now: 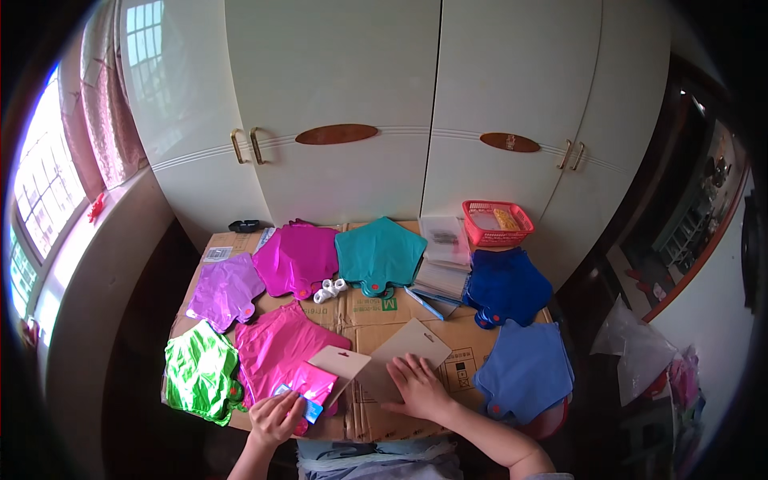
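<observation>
My left hand (274, 416) is closed in a pinch on a shiny pink folded foil piece (317, 381), with a small blue and white piece (312, 410) by the fingertips. A pale card with a hanging slot (339, 361) stands tilted just beyond it. My right hand (422, 392) lies with fingers spread on another pale slotted card (416, 342), flat on the cardboard. Under and beside my left hand is a pile of pink flat foil balloons (272, 340). Bright green foil balloons (198, 374) lie to its left.
More foil stacks ring the cardboard-covered table (364, 320): lilac (224, 290), magenta (298, 258), teal (380, 252), dark blue (508, 282) and light blue (524, 370). White ribbon rolls (329, 290), a blue pen (424, 304), clear bags (445, 240) and a red basket (498, 232) are there too.
</observation>
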The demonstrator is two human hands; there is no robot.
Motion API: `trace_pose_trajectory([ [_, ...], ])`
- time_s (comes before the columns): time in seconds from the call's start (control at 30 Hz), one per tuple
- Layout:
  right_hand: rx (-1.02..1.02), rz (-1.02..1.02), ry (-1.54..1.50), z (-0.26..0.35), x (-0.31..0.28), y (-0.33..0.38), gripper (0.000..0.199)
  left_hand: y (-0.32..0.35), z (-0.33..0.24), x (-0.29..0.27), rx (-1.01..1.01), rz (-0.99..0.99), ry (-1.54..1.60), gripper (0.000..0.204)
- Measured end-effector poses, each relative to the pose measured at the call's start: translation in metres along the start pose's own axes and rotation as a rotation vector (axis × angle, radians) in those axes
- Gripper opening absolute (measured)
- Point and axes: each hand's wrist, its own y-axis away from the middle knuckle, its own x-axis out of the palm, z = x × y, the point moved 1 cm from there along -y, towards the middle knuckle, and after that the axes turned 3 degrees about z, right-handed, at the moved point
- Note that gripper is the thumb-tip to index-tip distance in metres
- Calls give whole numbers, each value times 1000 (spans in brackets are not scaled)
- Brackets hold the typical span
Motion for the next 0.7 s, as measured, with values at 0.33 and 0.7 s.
trace_pose_trajectory([
  [0.33, 49, -191, -82, -26, -6, -18, 41, 5, -26, 9, 33, -13, 133, 16],
  [0.7, 242, -180, 84, -101, 3, -47, 30, -23, -62, 58, 231, 282, 114, 33],
])
